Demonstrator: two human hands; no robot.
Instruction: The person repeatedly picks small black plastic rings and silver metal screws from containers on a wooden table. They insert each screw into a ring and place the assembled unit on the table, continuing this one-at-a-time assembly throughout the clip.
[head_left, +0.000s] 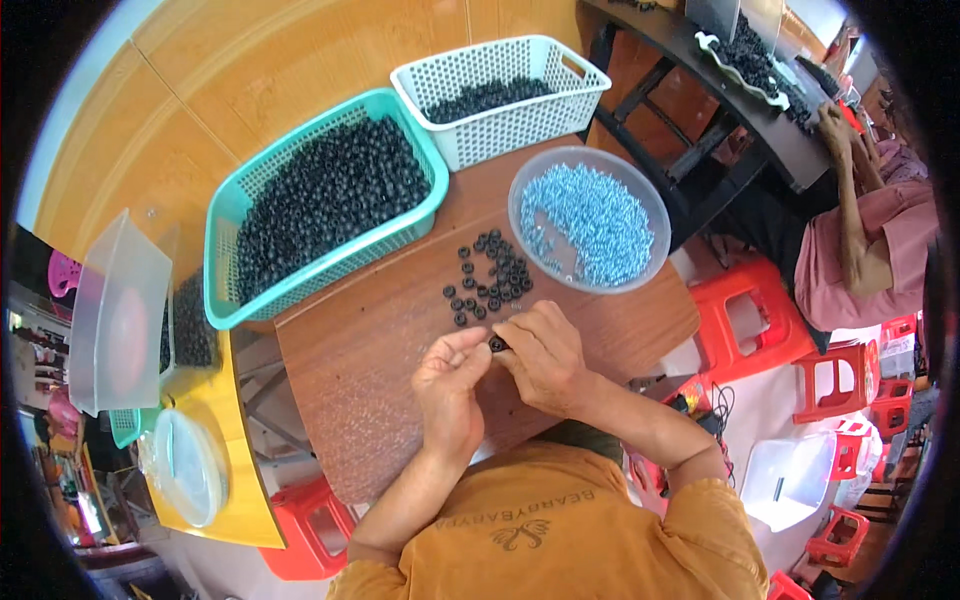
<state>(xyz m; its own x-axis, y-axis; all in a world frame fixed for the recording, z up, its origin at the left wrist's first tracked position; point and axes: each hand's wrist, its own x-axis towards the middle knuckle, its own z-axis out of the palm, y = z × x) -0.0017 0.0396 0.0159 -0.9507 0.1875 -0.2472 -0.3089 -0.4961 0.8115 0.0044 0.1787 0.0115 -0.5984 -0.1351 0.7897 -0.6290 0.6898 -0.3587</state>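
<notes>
- Wooden panels line the wall behind a brown worktop, which the person sits close against, likely so that both forearms can reach in from the near edge.
- Left hand and right hand meet above the near part of the worktop, fingertips pinched on one black ring; which of them bears more of the grip, I cannot tell. Fingertips probably suit so small a part better than a whole fist.
- Loose black rings lie scattered just beyond the fingers, perhaps spread out so that single ones are easy to pick up.
- Right of them, a clear bowl holds shiny blue pieces; its raised wall presumably stops them from rolling away.
- At the far side, a teal basket heaped with black parts and a white basket with more dark parts stand side by side, seemingly bulk stock kept clear of the hands.
</notes>
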